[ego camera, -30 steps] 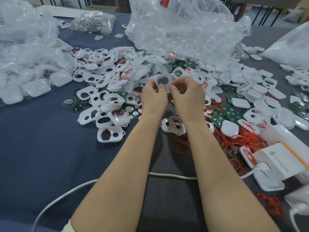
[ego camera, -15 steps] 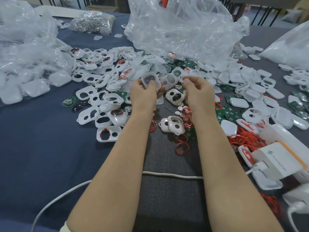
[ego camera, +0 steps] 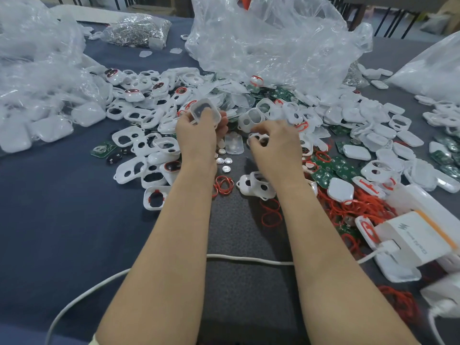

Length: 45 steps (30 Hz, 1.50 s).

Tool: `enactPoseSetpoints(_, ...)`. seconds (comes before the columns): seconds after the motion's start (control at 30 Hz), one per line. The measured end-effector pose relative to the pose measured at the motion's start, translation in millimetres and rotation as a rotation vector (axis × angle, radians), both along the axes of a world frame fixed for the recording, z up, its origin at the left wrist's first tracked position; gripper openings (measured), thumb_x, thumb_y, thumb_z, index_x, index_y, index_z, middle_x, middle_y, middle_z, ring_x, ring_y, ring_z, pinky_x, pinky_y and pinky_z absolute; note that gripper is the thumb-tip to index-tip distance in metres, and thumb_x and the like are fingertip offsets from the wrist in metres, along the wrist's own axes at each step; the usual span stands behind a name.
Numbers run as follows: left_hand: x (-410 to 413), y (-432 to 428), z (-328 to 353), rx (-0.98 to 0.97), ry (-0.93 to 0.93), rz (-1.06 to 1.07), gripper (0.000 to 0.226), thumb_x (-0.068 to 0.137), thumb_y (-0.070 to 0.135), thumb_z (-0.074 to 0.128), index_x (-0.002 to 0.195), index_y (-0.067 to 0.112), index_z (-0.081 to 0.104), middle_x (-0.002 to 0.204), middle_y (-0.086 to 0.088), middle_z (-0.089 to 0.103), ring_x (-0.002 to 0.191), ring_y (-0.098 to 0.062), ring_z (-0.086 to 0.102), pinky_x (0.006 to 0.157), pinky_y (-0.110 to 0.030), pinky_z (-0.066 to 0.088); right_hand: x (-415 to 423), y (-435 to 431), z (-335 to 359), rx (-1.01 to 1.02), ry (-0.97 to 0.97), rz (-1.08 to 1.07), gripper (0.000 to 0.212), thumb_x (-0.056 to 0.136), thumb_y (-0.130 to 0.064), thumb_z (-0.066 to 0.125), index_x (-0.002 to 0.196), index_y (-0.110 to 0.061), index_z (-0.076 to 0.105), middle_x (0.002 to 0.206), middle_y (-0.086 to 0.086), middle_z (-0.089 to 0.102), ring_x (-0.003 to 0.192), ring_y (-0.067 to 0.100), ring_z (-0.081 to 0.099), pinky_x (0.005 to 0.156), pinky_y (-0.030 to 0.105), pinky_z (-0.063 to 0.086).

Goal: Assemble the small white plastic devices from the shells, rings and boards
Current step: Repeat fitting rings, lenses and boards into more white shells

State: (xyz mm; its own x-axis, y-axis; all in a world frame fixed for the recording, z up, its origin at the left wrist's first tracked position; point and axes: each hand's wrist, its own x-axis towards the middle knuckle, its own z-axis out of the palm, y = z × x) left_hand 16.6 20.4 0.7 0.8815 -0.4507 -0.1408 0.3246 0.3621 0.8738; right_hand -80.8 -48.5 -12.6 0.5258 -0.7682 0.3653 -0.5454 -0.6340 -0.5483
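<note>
My left hand holds a small white square shell up above the pile, fingers curled round its lower edge. My right hand is lower and to the right, its fingertips pinching a white shell with holes that lies on the table. Between the hands lie a translucent flat cover and a few silver coin cells. Loose red rings sit below the left wrist. Green boards lie to the right of my right forearm.
White shells are heaped across the dark table, with clear plastic bags behind and at the left. A white charger box and its cable lie at the right and across the near table.
My hands have parted from each other. The left hand kept the square shell and shifted left; the right hand dropped down to the table and took hold of a shell with holes.
</note>
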Motion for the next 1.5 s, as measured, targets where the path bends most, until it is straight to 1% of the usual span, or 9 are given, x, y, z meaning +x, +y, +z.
enactPoseSetpoints(0.17,8.0,4.1,3.4,-0.045,0.031,0.07,0.013,0.092,-0.001,0.055,0.103,0.005,0.051,0.076,-0.006,0.069,0.057,-0.005,0.066,0.062,-0.019,0.055,8.3,12.7,0.2,0.08,-0.01,0.209,0.019,0.088,-0.017,0.062,0.104,-0.011,0.07,0.104,0.006,0.068,0.099,0.022,0.059,0.09,0.034,0.044)
enactPoseSetpoints(0.37,7.9,6.6,6.7,-0.032,-0.016,0.135,0.014,0.09,-0.004,0.051,0.086,0.009,0.05,0.071,-0.005,0.067,0.048,-0.002,0.06,0.056,-0.017,0.051,22.7,14.5,-5.1,0.001,0.165,0.243,0.03,0.094,-0.014,0.05,0.119,-0.02,0.064,0.115,0.008,0.06,0.11,0.028,0.05,0.095,0.037,0.04)
enactPoseSetpoints(0.47,7.3,5.9,6.4,-0.041,-0.003,0.138,0.012,0.089,-0.004,0.052,0.09,0.007,0.051,0.072,-0.005,0.067,0.05,-0.003,0.061,0.057,-0.018,0.052,29.9,17.3,-8.4,-0.054,0.287,0.245,0.036,0.093,-0.011,0.049,0.124,-0.023,0.062,0.12,0.009,0.053,0.112,0.031,0.046,0.093,0.038,0.04)
enactPoseSetpoints(0.67,7.0,3.6,4.4,-0.074,0.034,0.081,0.012,0.089,-0.003,0.053,0.093,0.008,0.05,0.069,-0.003,0.069,0.056,-0.006,0.065,0.06,-0.019,0.054,25.6,20.1,0.0,0.041,0.279,0.27,0.022,0.091,-0.015,0.053,0.107,-0.016,0.068,0.112,0.008,0.062,0.106,0.029,0.056,0.089,0.037,0.046)
enactPoseSetpoints(0.83,2.1,-0.1,4.8,-0.041,0.025,-0.052,0.011,0.095,0.01,0.052,0.105,0.006,0.053,0.077,-0.005,0.071,0.061,-0.006,0.067,0.062,-0.02,0.055,-3.0,-1.9,16.6,0.153,0.059,0.019,0.032,0.088,-0.004,0.048,0.111,-0.014,0.068,0.117,0.008,0.066,0.11,0.023,0.058,0.098,0.034,0.044)
enactPoseSetpoints(1.0,-5.4,-3.7,5.2,0.002,0.041,-0.193,0.015,0.098,0.011,0.047,0.109,0.004,0.054,0.082,-0.009,0.07,0.061,-0.01,0.067,0.065,-0.022,0.058,-27.8,-23.4,15.1,0.186,0.232,-0.249,0.027,0.087,-0.008,0.053,0.108,-0.015,0.069,0.117,0.011,0.065,0.109,0.03,0.058,0.087,0.032,0.045)
enactPoseSetpoints(1.17,-12.0,-5.5,1.4,0.075,0.025,-0.317,0.013,0.1,0.011,0.046,0.105,0.005,0.056,0.087,-0.012,0.07,0.066,-0.012,0.067,0.069,-0.024,0.058,-24.0,-20.2,12.1,0.158,0.327,-0.259,0.038,0.084,-0.003,0.052,0.118,-0.016,0.063,0.125,0.013,0.056,0.114,0.034,0.054,0.094,0.04,0.046)
enactPoseSetpoints(1.4,-13.8,-7.1,-2.3,0.127,-0.033,-0.346,0.012,0.1,0.013,0.045,0.094,0.011,0.054,0.088,-0.011,0.07,0.073,-0.015,0.068,0.073,-0.026,0.058,-22.6,-21.6,9.1,0.171,0.378,-0.314,0.041,0.086,-0.026,0.064,0.123,-0.013,0.055,0.127,0.014,0.052,0.121,0.035,0.048,0.098,0.045,0.039)
enactPoseSetpoints(1.5,-13.5,-7.8,-3.4,0.133,-0.036,-0.354,0.011,0.1,0.012,0.044,0.096,0.011,0.054,0.087,-0.01,0.07,0.073,-0.015,0.068,0.074,-0.026,0.058,-20.4,-19.6,7.6,0.15,0.367,-0.304,0.04,0.088,-0.019,0.058,0.128,-0.015,0.054,0.13,0.015,0.049,0.122,0.035,0.047,0.099,0.045,0.039)
